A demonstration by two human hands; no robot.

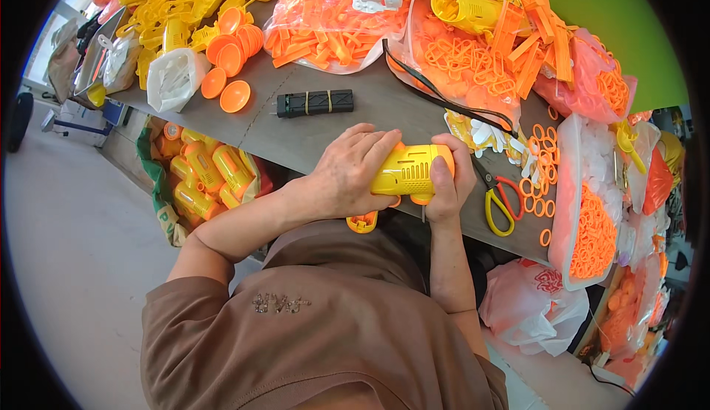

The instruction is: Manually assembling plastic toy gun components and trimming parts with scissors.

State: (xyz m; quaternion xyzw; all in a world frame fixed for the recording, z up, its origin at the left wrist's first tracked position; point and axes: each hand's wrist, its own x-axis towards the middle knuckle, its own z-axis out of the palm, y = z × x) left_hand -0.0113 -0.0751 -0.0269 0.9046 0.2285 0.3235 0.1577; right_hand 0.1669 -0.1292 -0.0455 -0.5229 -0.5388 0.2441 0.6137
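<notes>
Both hands hold a yellow plastic toy body with rows of vent slots and orange ends, just off the table's near edge and above my lap. My left hand wraps its left end, fingers bent over the top. At the other end, my right hand grips the toy body, thumb pressed against its side. A yellow and orange part shows below my left hand; whether it joins the toy body I cannot tell. A thin metal shaft hangs below my right hand, its kind unclear.
On the grey table lie a black rubber-banded bar, cutters with red and yellow handles, orange rings and orange cups. Bags of orange parts stand behind. A tub is right; a sack of yellow bodies is left.
</notes>
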